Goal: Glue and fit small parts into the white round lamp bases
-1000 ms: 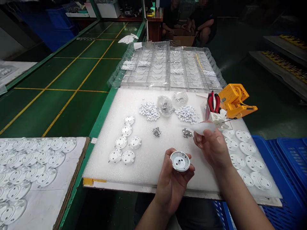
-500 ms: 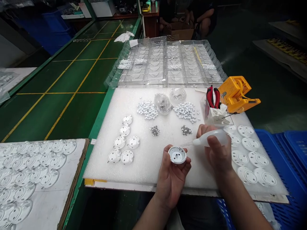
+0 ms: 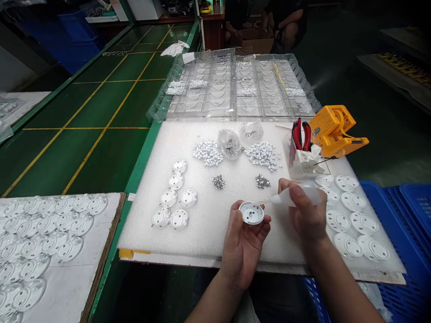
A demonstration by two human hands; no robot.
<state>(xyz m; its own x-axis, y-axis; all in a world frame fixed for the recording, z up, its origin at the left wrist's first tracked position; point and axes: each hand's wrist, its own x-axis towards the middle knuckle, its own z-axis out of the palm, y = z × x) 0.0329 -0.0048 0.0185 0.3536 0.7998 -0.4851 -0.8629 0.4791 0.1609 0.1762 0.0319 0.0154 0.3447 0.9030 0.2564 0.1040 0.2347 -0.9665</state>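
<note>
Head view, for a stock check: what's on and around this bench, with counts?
foam sheet: one, white, on the green workbench
left housings: six, white, round, left of the foam
right housings: eight, white, round, right of the hands
board housings: many, white, on a board at lower left
small part piles: two, white, on the foam
metal part piles: two, silver, mid-foam
plastic bags: two, clear, far middle of the foam
compartment trays: two, clear, beyond the foam
pliers: one, red-handled, in a clear box
yellow tool: one, yellow, right of the box
crates: count unclear, blue, far right
seated people: two, dark clothes, far end
left hand: holds a white round housing
right hand: holds a translucent squeeze bottle, tip near the housing
</note>
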